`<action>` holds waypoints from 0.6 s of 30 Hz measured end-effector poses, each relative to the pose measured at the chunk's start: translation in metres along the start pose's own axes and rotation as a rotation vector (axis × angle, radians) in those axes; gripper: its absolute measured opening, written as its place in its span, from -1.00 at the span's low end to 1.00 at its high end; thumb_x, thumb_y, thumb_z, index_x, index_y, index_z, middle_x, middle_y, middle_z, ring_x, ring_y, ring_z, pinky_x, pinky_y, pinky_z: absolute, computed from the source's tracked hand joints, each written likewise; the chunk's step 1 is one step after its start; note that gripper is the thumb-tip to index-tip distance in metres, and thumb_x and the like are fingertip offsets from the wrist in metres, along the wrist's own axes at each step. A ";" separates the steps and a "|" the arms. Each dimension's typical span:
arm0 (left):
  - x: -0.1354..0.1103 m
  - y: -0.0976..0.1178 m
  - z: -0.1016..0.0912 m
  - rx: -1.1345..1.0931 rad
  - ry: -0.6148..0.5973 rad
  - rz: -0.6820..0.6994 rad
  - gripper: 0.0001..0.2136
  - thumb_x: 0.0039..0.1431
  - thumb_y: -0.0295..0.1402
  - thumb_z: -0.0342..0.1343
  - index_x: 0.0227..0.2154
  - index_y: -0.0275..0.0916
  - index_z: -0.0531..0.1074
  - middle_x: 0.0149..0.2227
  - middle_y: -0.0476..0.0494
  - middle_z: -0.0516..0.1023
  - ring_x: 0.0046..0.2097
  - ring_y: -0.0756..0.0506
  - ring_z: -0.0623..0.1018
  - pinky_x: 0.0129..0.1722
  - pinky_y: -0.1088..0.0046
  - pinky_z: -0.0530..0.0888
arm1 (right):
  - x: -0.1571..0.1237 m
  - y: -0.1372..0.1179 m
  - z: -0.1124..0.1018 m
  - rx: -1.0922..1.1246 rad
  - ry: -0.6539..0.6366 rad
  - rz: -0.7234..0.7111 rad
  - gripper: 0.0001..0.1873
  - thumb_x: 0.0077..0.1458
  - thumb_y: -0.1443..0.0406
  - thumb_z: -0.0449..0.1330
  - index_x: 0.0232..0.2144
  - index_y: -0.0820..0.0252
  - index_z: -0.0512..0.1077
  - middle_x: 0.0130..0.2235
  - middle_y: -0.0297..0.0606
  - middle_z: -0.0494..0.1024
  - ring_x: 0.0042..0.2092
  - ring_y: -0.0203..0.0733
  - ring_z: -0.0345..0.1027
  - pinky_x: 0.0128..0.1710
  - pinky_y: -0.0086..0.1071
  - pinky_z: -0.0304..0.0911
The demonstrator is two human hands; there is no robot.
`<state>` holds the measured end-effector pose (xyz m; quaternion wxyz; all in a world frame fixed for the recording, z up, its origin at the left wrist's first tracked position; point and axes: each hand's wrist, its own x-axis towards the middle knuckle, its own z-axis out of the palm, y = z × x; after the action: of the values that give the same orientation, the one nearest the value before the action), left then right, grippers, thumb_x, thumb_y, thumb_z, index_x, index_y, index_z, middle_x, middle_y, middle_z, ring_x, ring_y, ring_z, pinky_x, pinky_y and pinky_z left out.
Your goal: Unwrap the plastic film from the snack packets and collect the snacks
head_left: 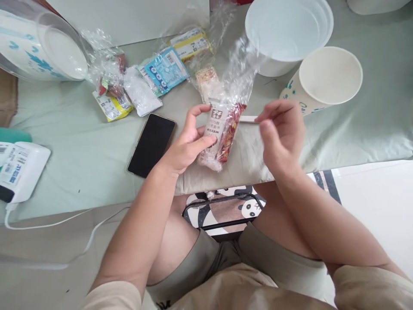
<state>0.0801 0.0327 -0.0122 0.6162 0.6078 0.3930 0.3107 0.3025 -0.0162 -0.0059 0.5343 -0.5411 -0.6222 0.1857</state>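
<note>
While left hand holds clear packet, brown lettering looks blurred.

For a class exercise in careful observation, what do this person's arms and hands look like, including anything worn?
The left hand and right hand are bare, with no gloves, rings or watch visible. The forearms are uncovered too, below short, loose, plain beige sleeves.
</note>
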 end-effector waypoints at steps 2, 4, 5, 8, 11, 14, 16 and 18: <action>0.003 -0.005 0.001 0.010 0.094 0.044 -0.44 0.30 -0.09 0.23 0.27 0.14 0.14 -0.24 -0.04 0.57 -0.31 -0.12 0.67 -0.36 0.33 0.63 | -0.007 -0.010 0.005 -0.089 -0.176 -0.194 -0.67 0.34 0.02 0.17 -0.02 0.08 0.42 -0.13 -0.13 0.58 -0.11 -0.05 0.49 -0.10 -0.15 0.37; 0.006 -0.009 0.000 0.043 0.181 0.086 -0.42 0.31 -0.06 0.22 0.28 0.15 0.09 -0.19 -0.07 0.57 -0.23 -0.15 0.68 -0.27 0.28 0.63 | -0.014 -0.017 0.015 -0.225 -0.274 -0.335 -0.73 0.30 0.12 0.24 -0.02 0.08 0.47 -0.15 -0.17 0.61 -0.14 -0.07 0.45 -0.14 -0.16 0.30; 0.007 -0.010 0.000 0.064 0.222 0.104 -0.41 0.31 -0.05 0.22 0.28 0.15 0.07 -0.17 -0.08 0.57 -0.19 -0.16 0.68 -0.22 0.25 0.63 | -0.017 -0.019 0.020 -0.295 -0.275 -0.376 -0.80 0.31 0.18 0.24 -0.04 0.06 0.49 -0.17 -0.21 0.61 -0.17 -0.10 0.43 -0.16 -0.18 0.25; 0.010 -0.012 -0.001 0.065 0.312 0.130 -0.38 0.29 -0.02 0.23 0.28 0.13 0.04 -0.14 -0.09 0.55 -0.09 -0.19 0.68 -0.14 0.20 0.60 | -0.023 -0.021 0.031 -0.361 -0.162 -0.441 -0.88 0.32 0.37 0.21 -0.20 0.01 0.51 -0.31 -0.33 0.58 -0.26 -0.19 0.36 -0.24 -0.22 0.13; 0.013 -0.014 -0.004 -0.028 0.387 0.141 -0.43 0.30 -0.02 0.20 0.24 0.11 0.05 -0.08 -0.09 0.53 -0.05 -0.18 0.66 -0.13 0.22 0.58 | -0.025 -0.024 0.033 -0.311 -0.071 -0.472 -0.82 0.29 0.41 0.23 -0.23 -0.03 0.50 -0.36 -0.35 0.54 -0.30 -0.22 0.32 -0.26 -0.22 0.12; 0.015 -0.017 -0.010 -0.071 0.463 0.156 -0.48 0.31 0.01 0.14 0.19 0.11 0.06 -0.07 -0.07 0.50 -0.06 -0.14 0.64 -0.16 0.27 0.56 | -0.028 -0.027 0.031 -0.280 -0.093 -0.489 -0.79 0.27 0.43 0.21 -0.25 -0.06 0.49 -0.34 -0.33 0.53 -0.26 -0.22 0.35 -0.24 -0.23 0.17; 0.015 -0.020 -0.015 -0.044 0.501 0.155 -0.50 0.30 0.09 0.12 0.13 0.09 0.07 -0.11 -0.06 0.48 -0.10 -0.12 0.62 -0.20 0.31 0.54 | -0.030 -0.028 0.031 -0.242 -0.145 -0.529 -0.80 0.23 0.43 0.20 -0.27 -0.03 0.48 -0.33 -0.33 0.54 -0.25 -0.22 0.37 -0.23 -0.23 0.17; 0.013 -0.020 -0.019 -0.017 0.521 0.149 -0.52 0.28 0.16 0.12 0.04 0.05 0.09 -0.18 -0.04 0.45 -0.16 -0.11 0.59 -0.25 0.34 0.51 | -0.031 -0.027 0.032 -0.174 -0.283 -0.564 -0.85 0.23 0.40 0.19 -0.30 0.01 0.48 -0.31 -0.34 0.56 -0.27 -0.23 0.37 -0.24 -0.23 0.16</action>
<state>0.0678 0.0521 -0.0327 0.4747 0.5295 0.4897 0.5044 0.2576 -0.0413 -0.0094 0.4246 -0.3597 -0.8294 0.0499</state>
